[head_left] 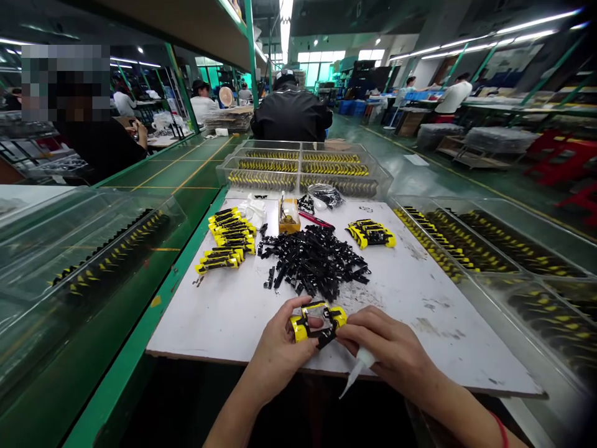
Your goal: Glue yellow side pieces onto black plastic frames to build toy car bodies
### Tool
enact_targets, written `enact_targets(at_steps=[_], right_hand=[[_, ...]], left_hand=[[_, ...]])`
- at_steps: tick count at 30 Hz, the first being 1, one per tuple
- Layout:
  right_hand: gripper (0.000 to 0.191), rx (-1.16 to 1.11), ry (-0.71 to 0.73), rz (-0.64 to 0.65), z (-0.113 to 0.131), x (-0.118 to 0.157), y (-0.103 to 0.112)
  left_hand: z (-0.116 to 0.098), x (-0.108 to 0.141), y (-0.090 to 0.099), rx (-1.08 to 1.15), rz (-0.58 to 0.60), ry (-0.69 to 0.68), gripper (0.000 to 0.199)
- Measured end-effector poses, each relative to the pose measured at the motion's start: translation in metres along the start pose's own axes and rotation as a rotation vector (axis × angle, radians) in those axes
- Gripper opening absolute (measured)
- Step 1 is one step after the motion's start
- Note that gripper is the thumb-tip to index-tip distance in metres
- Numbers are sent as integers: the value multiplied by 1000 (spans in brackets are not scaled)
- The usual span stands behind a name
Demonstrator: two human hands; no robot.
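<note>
Over the near edge of a white counter (214, 323), a seated-height view is showing two bare hands meeting around one yellow-and-black frame (301, 331). The left hand (277, 348) is gripping its left end, and the right hand (396, 348) is pinching its right end while also holding a small white bottle (366, 358). The frame is tilting its open middle up toward the wearer, probably so that its inner edges are easy to see. The bottle is lying under the right fingers, its thin nozzle slanting down and away from the frame, which is likely leaving the fingertips free for the part.

Just beyond, a heap of black pieces (321, 258) is sitting centrally, seemingly so that either hand can reach it. Similar frames are lying in a left stack (228, 239) and a right stack (372, 236), perhaps to keep two groups apart. Clear trays (494, 280) are holding rows of parts at the side.

The left forearm is rising from the bottom edge, with the thumb pressing along the frame's near side and a finger curling over its far side. The right forearm is slanting in from the lower right, its fingers bending inward and its knuckles facing up.
</note>
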State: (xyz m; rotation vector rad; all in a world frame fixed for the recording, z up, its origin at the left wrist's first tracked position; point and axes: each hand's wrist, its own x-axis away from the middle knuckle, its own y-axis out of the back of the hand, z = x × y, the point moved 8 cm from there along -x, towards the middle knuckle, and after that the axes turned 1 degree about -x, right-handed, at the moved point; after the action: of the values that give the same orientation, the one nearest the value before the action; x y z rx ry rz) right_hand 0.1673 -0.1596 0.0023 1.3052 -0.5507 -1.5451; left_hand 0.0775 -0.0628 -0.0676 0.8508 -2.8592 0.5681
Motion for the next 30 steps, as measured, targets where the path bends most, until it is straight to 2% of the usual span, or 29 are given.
enact_targets(at_steps=[7,16,19,25,30], right_hand=[[16,-5,20,21,-8,-1,-11],[18,86,40,4,-5,0,-15],[19,69,-7,59,-10,1,-19],[27,-91,-235,203,-28,0,-25],[26,-151,-278,259,-30,-10,-22]], left_hand=[[13,-3,8,-119,-35,-7,60],[11,-1,5,-173,-51,-30,59],[7,1,4,-107,-27,-17,58],[7,0,4,204,54,35,48],[8,-1,4,299,57,126,36]])
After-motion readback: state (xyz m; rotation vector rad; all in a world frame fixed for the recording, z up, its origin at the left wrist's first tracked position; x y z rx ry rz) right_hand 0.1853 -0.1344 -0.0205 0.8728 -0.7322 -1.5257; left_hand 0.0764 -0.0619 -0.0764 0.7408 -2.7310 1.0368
